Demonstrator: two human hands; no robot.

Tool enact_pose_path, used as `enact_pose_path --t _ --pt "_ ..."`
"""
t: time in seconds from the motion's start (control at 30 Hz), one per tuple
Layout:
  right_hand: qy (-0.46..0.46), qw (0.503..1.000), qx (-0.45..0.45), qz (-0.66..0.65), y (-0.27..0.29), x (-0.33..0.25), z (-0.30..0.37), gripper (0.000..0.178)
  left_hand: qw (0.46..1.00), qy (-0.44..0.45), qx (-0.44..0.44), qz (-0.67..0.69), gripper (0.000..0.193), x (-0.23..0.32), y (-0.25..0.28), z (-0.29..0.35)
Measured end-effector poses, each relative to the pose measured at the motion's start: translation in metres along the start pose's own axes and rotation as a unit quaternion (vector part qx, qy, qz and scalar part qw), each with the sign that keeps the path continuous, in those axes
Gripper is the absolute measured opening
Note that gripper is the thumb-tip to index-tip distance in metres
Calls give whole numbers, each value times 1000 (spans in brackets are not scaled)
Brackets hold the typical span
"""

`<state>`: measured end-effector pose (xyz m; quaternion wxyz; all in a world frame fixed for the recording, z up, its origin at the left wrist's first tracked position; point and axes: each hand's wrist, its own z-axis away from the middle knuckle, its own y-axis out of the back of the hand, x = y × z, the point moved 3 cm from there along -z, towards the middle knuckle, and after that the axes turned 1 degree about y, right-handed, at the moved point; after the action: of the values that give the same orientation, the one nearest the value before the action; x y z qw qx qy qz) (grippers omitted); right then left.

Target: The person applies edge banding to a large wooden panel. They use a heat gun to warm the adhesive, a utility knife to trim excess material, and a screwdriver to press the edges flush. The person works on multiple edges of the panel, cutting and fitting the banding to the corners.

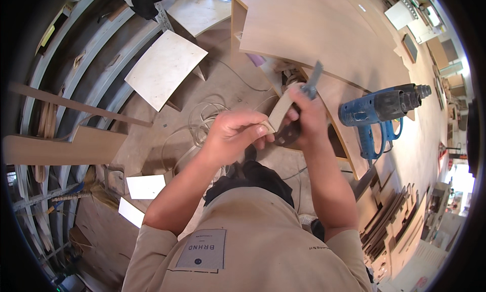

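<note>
My left hand [235, 135] is closed, its thumb and fingers pinching one end of a narrow beige strip [282, 109] that looks like edge banding. The strip runs up to my right hand [311, 117], whose fingers are wrapped round a dark-handled tool, seemingly a utility knife [315, 78]. Its grey blade points up and away, blurred. The strip passes by the right thumb; whether that hand also grips it is hard to tell. Both hands are in front of my body, just left of the workbench edge.
On the bench [324, 18] at the right lie two blue heat guns [374, 109]. Loose coils of pale strip [200, 120] are spread over the floor. A white-topped stool [167, 66] stands at the left, near a metal rack [66, 49]. Stacked wood offcuts [395, 221] are at lower right.
</note>
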<state>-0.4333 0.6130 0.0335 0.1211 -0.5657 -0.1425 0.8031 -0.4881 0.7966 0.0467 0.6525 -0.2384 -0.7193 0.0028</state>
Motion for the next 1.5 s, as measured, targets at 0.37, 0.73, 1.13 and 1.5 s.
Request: enact_pose_path --t 0.37,0.73,1.13,1.5 --pt "138 989 53 -29 9 9 24 11 988 16 133 74 18 -45 80 43" --pt "69 979 180 61 65 42 104 18 786 225 349 -459 56 -202 180 87" --pt "-74 984 150 67 67 88 180 18 959 139 -109 -219 41 -65 -35 110" --pt "-60 988 121 70 78 66 203 16 935 19 -106 -339 29 -55 -67 93"
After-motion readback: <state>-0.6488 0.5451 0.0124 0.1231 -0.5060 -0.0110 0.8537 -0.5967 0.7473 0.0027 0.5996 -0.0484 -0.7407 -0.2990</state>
